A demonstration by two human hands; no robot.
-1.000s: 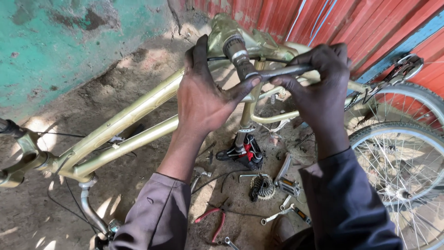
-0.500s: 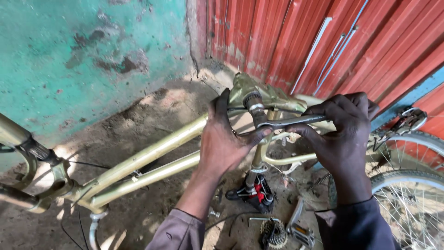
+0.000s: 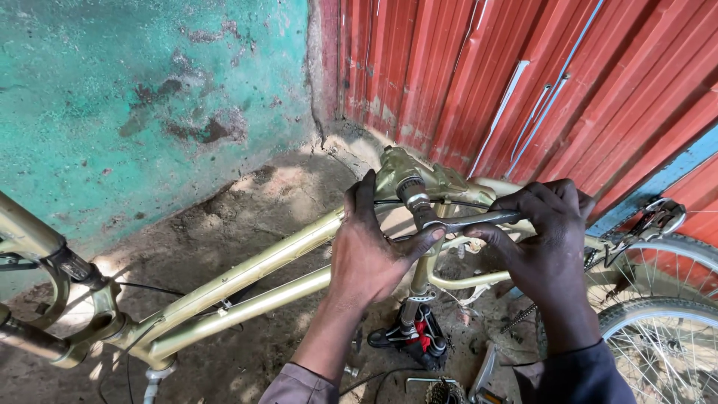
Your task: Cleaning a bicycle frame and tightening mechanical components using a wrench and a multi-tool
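Dirt ground [image 3: 247,217], teal wall [image 3: 134,97], red corrugated sheeting [image 3: 523,75] behind.

Gold-olive bicycle frame [image 3: 247,280]; teal mottled wall [image 3: 149,105]; red ribbed metal sheeting [image 3: 523,82]; black-red pedal [image 3: 419,337].

I see no packages, labels, signs or screens from here.
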